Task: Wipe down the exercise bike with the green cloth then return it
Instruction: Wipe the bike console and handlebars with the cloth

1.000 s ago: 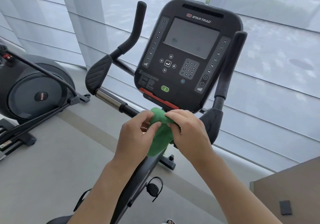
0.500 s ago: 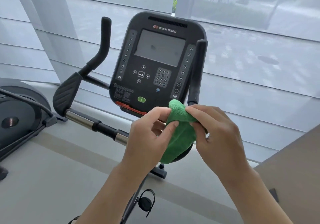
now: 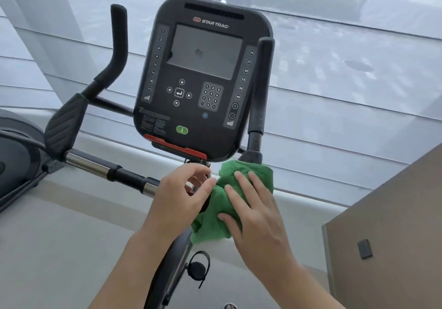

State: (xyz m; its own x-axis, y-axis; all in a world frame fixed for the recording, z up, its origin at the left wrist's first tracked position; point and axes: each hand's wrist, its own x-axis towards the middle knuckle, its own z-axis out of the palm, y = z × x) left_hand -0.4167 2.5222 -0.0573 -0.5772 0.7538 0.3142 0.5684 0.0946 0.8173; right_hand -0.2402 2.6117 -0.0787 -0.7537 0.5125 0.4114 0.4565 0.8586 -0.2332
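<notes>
1 green cloth (image 3: 241, 189) | 1 exercise bike (image 3: 203, 81) | right hand (image 3: 258, 217) flat, fingers spread on cloth | left hand (image 3: 177, 201) thumb touching cloth, fingers loose | grey floor (image 3: 59, 237), window blinds (image 3: 346, 93)

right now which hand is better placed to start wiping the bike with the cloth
Probably the right hand: its fingers lie spread across the green cloth, just below the console. The left hand only touches the cloth's edge with its thumb.

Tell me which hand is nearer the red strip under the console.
Left. The left hand sits just below the red strip, fingertips close under it; the right hand lies lower and rightward, spread on the green cloth.
</notes>
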